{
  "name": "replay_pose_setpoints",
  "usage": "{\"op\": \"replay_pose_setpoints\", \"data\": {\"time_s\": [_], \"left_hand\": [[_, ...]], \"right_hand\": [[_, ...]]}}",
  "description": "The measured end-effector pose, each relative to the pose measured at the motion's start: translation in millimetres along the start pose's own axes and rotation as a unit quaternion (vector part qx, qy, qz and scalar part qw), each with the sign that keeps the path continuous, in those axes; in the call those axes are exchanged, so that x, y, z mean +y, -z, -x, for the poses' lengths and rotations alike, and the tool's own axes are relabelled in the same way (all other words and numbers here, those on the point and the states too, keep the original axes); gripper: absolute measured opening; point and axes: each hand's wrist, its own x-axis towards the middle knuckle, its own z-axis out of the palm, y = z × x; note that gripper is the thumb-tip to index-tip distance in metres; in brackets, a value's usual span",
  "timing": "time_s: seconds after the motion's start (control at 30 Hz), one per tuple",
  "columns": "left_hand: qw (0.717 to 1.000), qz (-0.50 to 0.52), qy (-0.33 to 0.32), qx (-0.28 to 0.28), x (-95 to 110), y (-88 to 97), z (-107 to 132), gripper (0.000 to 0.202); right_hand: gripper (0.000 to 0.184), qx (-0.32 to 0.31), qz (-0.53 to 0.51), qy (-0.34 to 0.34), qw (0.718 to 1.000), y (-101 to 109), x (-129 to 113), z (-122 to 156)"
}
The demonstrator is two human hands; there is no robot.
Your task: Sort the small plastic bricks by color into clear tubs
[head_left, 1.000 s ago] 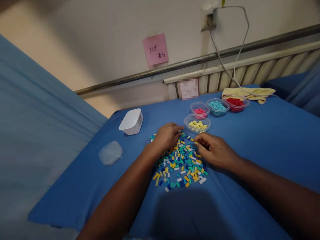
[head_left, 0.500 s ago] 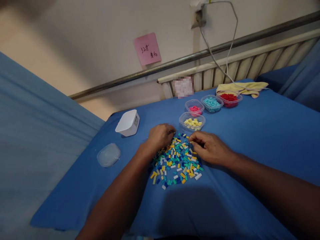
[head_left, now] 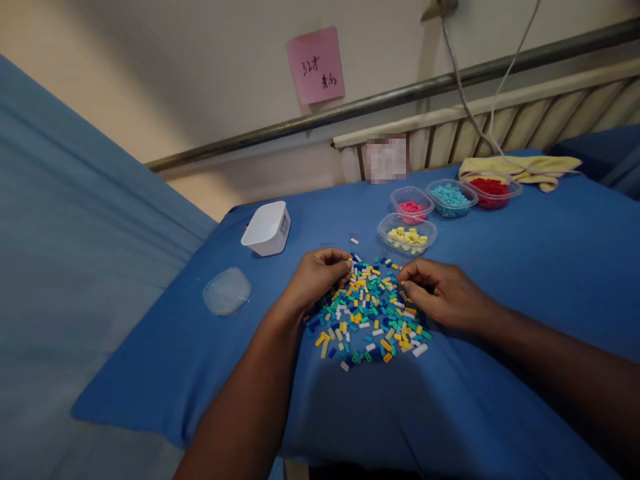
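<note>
Loose small building bricks (head_left: 367, 313) in yellow, white, teal, green and dark blue lie in a flat heap on the blue cloth. At the heap's upper left, my left hand (head_left: 323, 277) pinches a pale building brick (head_left: 351, 263) between thumb and fingertips. On the other side, my right hand (head_left: 445, 293) is closed in a pinch at the heap's right edge; what sits between its fingertips is too small to make out. Just beyond the heap stands a clear tub of pale yellow bricks (head_left: 407, 238). One white brick (head_left: 355, 241) lies apart, left of that tub.
Clear tubs hold pink pieces (head_left: 413, 210), light blue pieces (head_left: 450, 197) and red pieces (head_left: 490, 188). Behind them lies a yellow cloth (head_left: 520, 167). To the left are a white box (head_left: 267, 230) and clear lids (head_left: 227, 292). A radiator (head_left: 450, 143) lines the wall.
My view has shifted, so the scene sits further right. My left hand has turned, and a pale brick now shows at its fingertips. A white brick now lies beyond the heap.
</note>
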Motion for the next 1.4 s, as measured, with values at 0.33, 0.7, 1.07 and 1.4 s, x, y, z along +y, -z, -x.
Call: {"op": "replay_pose_setpoints", "data": {"time_s": [0.33, 0.7, 1.07, 1.4], "left_hand": [[0.970, 0.222, 0.090, -0.024, -1, -3.3, 7, 0.005], [0.974, 0.208, 0.084, -0.031, -7, 0.1, 7, 0.007], [0.987, 0.118, 0.060, -0.095, -3, -8.2, 18, 0.018], [0.987, 0.056, -0.034, -0.145, 2, -28.5, 29, 0.030]], "right_hand": [[0.016, -0.011, 0.000, -0.009, 1.000, 1, 0, 7], [0.016, -0.013, -0.019, 0.003, 1.000, -1, 2, 7], [0.021, 0.034, -0.147, -0.032, 0.988, -14, -17, -1], [0.040, 0.033, -0.258, -0.112, 0.959, -13, -25, -7]]}}
